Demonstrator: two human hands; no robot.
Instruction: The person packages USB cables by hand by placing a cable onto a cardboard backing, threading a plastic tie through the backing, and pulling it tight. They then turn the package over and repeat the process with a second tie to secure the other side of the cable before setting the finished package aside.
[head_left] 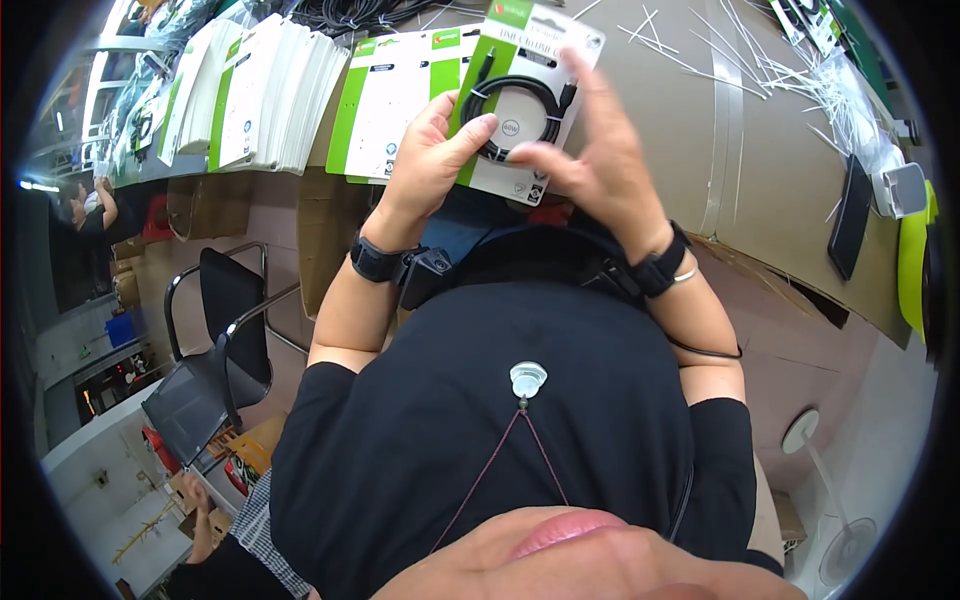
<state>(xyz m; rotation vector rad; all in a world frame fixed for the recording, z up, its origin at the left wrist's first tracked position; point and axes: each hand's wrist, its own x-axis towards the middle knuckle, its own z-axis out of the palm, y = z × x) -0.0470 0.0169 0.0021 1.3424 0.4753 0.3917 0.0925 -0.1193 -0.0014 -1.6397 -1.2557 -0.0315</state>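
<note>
In front of me, at the table's near edge, my left hand (425, 165) grips a green and white packaging card (545, 40) by its left side, thumb on the front. A coiled black cable (545, 90) lies against the card's face, bound with white ties, both plug ends pointing up. My right hand (610, 165) is at the card's right side, fingers stretched out and slightly blurred. Its thumb reaches over the lower part of the coil; whether it touches cannot be told. Beneath and to the left, flat matching cards (385, 110) lie on the table.
A thick stack of cards (275, 95) stands left, with black cables (350, 12) behind. Loose white ties (735, 65) and a black phone-like slab (850, 215) lie right on the cardboard-covered table (680, 130). A black chair (235, 320) and other people are at left.
</note>
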